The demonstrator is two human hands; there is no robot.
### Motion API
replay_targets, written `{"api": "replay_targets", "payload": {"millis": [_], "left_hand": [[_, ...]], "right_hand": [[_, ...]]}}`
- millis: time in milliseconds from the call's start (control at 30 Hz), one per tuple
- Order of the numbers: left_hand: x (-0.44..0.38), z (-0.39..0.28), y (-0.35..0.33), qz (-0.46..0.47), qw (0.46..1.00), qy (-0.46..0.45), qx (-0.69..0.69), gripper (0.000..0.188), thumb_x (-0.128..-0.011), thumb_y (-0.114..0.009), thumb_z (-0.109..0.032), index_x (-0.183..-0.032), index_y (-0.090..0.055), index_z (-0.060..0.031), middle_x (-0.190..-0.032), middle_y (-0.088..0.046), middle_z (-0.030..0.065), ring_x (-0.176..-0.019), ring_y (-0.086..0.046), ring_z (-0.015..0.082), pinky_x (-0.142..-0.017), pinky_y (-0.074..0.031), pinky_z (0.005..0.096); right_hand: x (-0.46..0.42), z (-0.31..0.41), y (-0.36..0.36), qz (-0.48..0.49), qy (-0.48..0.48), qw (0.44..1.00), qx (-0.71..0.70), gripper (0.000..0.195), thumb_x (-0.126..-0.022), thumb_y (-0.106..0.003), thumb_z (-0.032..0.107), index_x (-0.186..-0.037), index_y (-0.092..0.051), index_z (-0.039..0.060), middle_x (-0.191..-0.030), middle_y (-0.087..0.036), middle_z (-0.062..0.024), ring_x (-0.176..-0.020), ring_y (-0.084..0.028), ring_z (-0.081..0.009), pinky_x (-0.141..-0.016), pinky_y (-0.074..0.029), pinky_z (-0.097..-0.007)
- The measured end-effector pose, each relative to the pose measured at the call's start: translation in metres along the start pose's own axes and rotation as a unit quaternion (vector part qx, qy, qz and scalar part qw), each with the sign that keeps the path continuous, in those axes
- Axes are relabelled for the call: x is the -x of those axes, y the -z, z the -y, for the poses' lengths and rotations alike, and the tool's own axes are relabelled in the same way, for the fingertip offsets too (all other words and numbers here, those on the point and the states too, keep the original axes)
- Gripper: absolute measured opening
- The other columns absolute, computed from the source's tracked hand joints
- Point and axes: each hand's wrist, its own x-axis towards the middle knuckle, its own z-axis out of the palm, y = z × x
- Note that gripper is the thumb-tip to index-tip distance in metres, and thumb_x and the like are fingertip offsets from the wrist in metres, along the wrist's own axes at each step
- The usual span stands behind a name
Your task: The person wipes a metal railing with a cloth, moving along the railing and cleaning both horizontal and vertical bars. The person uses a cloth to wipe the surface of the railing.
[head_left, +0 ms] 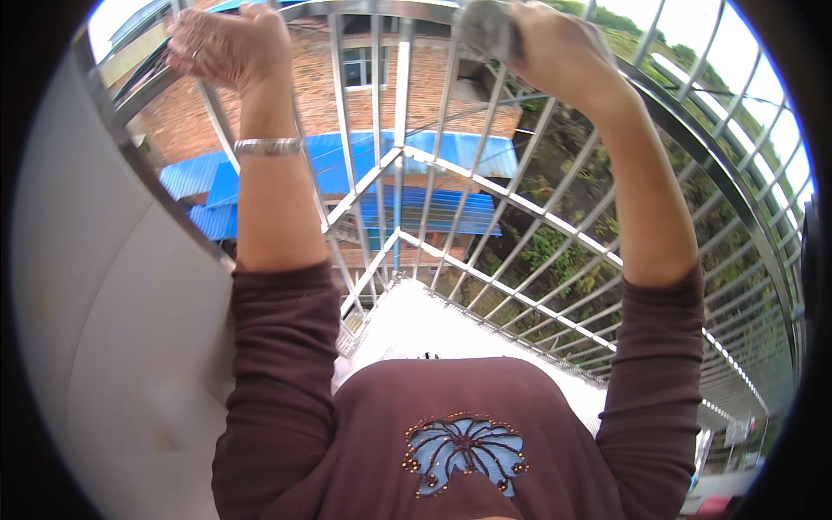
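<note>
My right hand (562,55) is raised at the top of the view and grips a grey cloth (487,29), bunched against the upper part of the metal bar railing (401,84). Motion blurs the cloth. Up at the left, my left hand (227,49), with a ring on one finger and a metal band on the wrist, is at the railing's upper rail. Its fingers are bent; whether they hold the rail cannot be told.
A pale wall (110,279) runs close along my left side. The barred enclosure bends around the front and right, above a bright white floor surface (416,325). Beyond the bars are a brick building (312,78), blue corrugated roofs (429,208) and a green slope (552,253).
</note>
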Motion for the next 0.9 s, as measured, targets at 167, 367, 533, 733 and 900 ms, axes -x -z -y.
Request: {"api": "replay_targets", "payload": {"millis": [167, 367, 533, 733, 900], "left_hand": [[0.072, -0.047, 0.023, 0.069, 0.963, -0.008, 0.262, 0.057, -0.087, -0.053, -0.016, -0.137, -0.036, 0.0037, -0.140, -0.041, 0.0246, -0.136, -0.033, 0.0336, -0.113, -0.018, 0.0458], [0.109, -0.124, 0.035, 0.166, 0.903, -0.075, 0.390, 0.043, -0.097, -0.046, -0.022, -0.138, -0.042, -0.0087, -0.138, -0.049, 0.0112, -0.132, -0.041, 0.0252, -0.112, -0.024, 0.0430], [0.068, -0.206, 0.056, 0.187, 0.807, -0.135, 0.543, 0.039, -0.102, -0.033, -0.031, -0.120, -0.061, -0.0113, -0.099, -0.070, 0.0135, -0.103, -0.064, 0.0280, -0.104, -0.037, 0.0445], [0.074, -0.263, 0.088, 0.284, 0.805, -0.174, 0.490, 0.049, -0.101, -0.034, -0.044, -0.087, -0.070, -0.0129, -0.054, -0.060, 0.0052, -0.051, -0.059, 0.0232, -0.063, -0.046, 0.0378], [0.071, -0.278, 0.106, 0.274, 0.812, -0.184, 0.480, 0.055, -0.101, -0.036, -0.041, -0.064, -0.067, -0.0132, -0.047, -0.053, 0.0042, -0.043, -0.050, 0.0193, -0.060, -0.039, 0.0398]], "right_hand": [[0.105, -0.094, 0.036, 0.040, -0.085, 0.995, -0.016, 0.041, -0.077, -0.075, 0.015, -0.115, -0.060, 0.0108, -0.101, -0.068, -0.0060, -0.087, -0.067, -0.0184, -0.081, -0.056, -0.0331], [0.085, -0.074, 0.044, 0.082, -0.094, 0.991, -0.041, 0.053, -0.071, -0.078, 0.010, -0.120, -0.059, 0.0131, -0.105, -0.068, -0.0082, -0.089, -0.067, -0.0201, -0.080, -0.056, -0.0351], [0.032, -0.030, 0.007, 0.027, -0.108, 0.993, 0.023, 0.035, -0.073, -0.073, 0.037, -0.094, -0.064, 0.0096, -0.089, -0.066, -0.0128, -0.086, -0.067, -0.0277, -0.079, -0.054, -0.0381], [0.120, -0.100, 0.030, 0.012, -0.215, 0.975, -0.050, 0.050, -0.087, -0.050, 0.059, -0.098, -0.062, 0.0123, -0.090, -0.067, -0.0090, -0.089, -0.067, -0.0213, -0.081, -0.053, -0.0365], [0.248, -0.183, 0.102, -0.012, -0.396, 0.918, 0.032, 0.059, -0.093, -0.032, 0.066, -0.094, -0.061, 0.0145, -0.065, -0.063, 0.0006, -0.055, -0.061, -0.0086, -0.039, -0.039, -0.0207]]}}
